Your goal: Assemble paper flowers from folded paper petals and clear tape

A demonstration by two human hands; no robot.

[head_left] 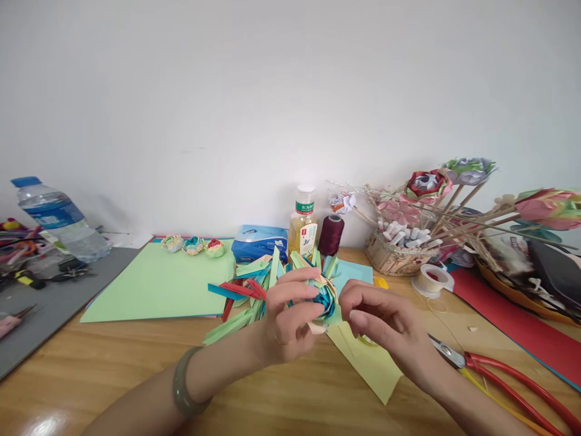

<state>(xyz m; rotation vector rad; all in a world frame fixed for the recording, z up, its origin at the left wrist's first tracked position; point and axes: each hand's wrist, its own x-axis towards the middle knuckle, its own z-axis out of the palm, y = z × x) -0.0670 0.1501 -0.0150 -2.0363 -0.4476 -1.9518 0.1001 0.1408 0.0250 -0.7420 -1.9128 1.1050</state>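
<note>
My left hand (293, 312), a green bangle at its wrist, is closed around a folded paper flower (325, 300) with a blue middle and green and cream outer petals. Just to the right, my right hand (381, 318) has its thumb and index finger pinched together close to the flower's edge; whether a thin thing is between the fingertips is hidden. Behind the left hand lies a heap of folded paper strips (245, 290) in green, blue and red. Under the right hand is a sheet of yellow paper (363, 363).
Green paper sheets (149, 284) with three small paper flowers (193, 244) lie left. Behind stand a tissue pack (259, 243), a drink bottle (303, 224) and dark red thread (331, 235). Right are a ribbon roll (433, 280), red-handled scissors (499, 375) and a basket (390, 257) with paper flowers.
</note>
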